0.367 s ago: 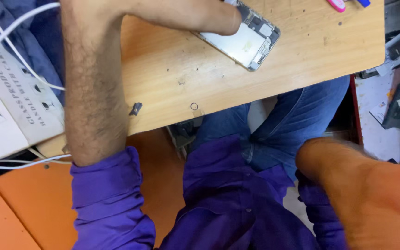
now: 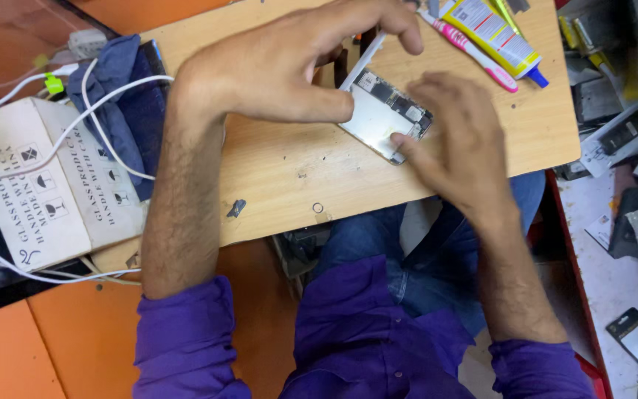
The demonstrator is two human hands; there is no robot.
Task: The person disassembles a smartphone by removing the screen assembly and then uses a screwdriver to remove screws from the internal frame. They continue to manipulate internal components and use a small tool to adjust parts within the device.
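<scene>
An opened phone body (image 2: 382, 114), silver with circuit parts showing, lies tilted on a wooden board (image 2: 297, 170). My left hand (image 2: 289, 66) reaches over it from the left. Its fingers are closed on a thin white stick tool (image 2: 367, 58), and its thumb presses the phone's left edge. My right hand (image 2: 455, 140), blurred by motion, comes in from the right. Its fingers are spread, and the tips touch the phone's near right corner.
A pink and white toothbrush (image 2: 478, 55) and a yellow glue tube (image 2: 492, 29) lie at the board's far edge. A small metal piece (image 2: 236, 208) and a ring (image 2: 317, 208) sit near the front edge. At left are a cardboard box (image 2: 46, 185), white cables (image 2: 105, 140) and blue cloth (image 2: 131, 111). Phone parts (image 2: 622, 133) clutter the right.
My right hand has risen from my lap to the phone. The view has tipped so that my left hand and the far edge of the board show.
</scene>
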